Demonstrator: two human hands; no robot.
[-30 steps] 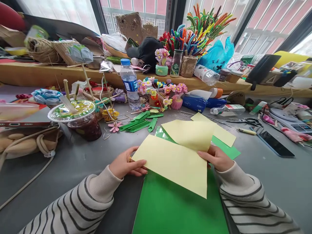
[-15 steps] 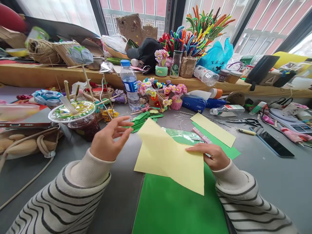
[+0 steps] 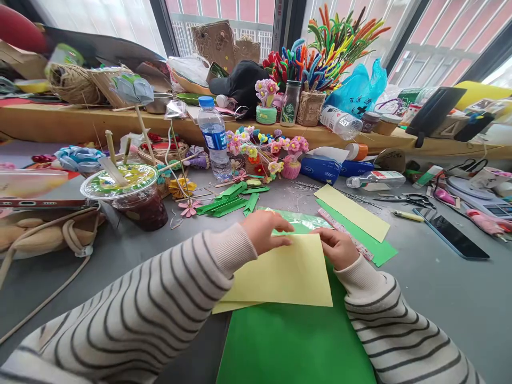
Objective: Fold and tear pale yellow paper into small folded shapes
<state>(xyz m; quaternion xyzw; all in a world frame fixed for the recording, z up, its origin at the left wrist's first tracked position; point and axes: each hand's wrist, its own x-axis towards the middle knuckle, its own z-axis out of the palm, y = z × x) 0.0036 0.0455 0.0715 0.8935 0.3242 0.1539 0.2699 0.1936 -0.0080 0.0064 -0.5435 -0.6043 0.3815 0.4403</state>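
Above the green sheet [image 3: 296, 346], near centre, yellow paper [image 3: 298, 277] between both hands: right hand [image 3: 339, 249] pinches far right corner; left hand [image 3: 262, 232] part-open at far edge, can't tell if gripping. Second yellow layer [image 3: 224, 308] pokes out near left, edges not lined up yet. Looks done: green pieces [image 3: 224, 207] cut, piled far centre. Amount left unclear. Grey tabletop [image 3: 180, 298], cluttered far side; drink cup [image 3: 140, 210] left, phone [image 3: 456, 234] right. Crammed brown shelf [image 3: 180, 126] beyond, windows [image 3: 220, 10] behind.
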